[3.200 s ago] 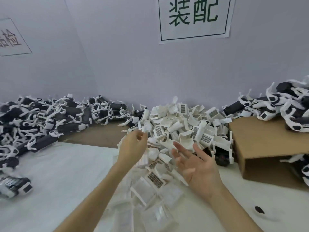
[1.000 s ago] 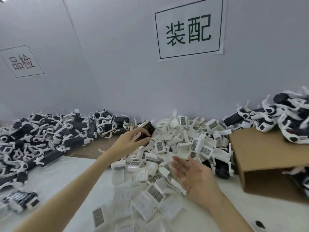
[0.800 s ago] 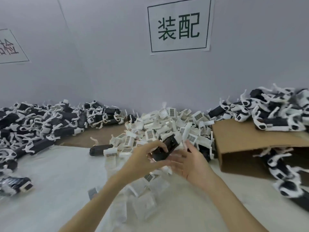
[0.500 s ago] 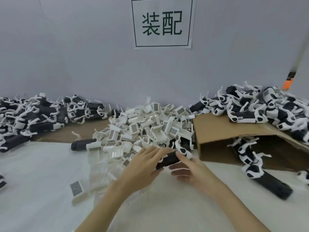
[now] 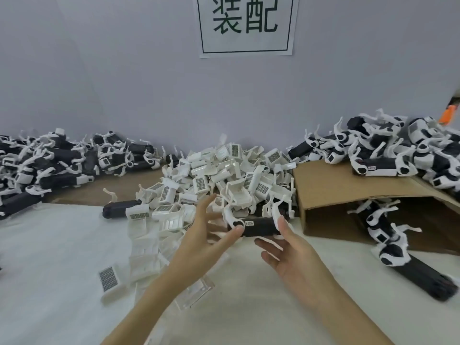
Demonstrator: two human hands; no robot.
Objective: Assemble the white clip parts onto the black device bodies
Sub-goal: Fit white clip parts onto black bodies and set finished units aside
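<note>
Before clip pile (image 5: 224,170): black device body (image 5: 260,226) between fingertips; left hand (image 5: 206,235), right hand (image 5: 291,255) grip released.

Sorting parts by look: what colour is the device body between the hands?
Black, with a small white label, in the head view: device body.

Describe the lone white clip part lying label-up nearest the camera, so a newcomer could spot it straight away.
Start at the big heap of white plastic clip parts under the wall sign, then follow the white table cover toward the camera, left of the person's left forearm. There lies a single white rectangular clip part, apart from the heap, its black-and-white grid label facing up.
</note>
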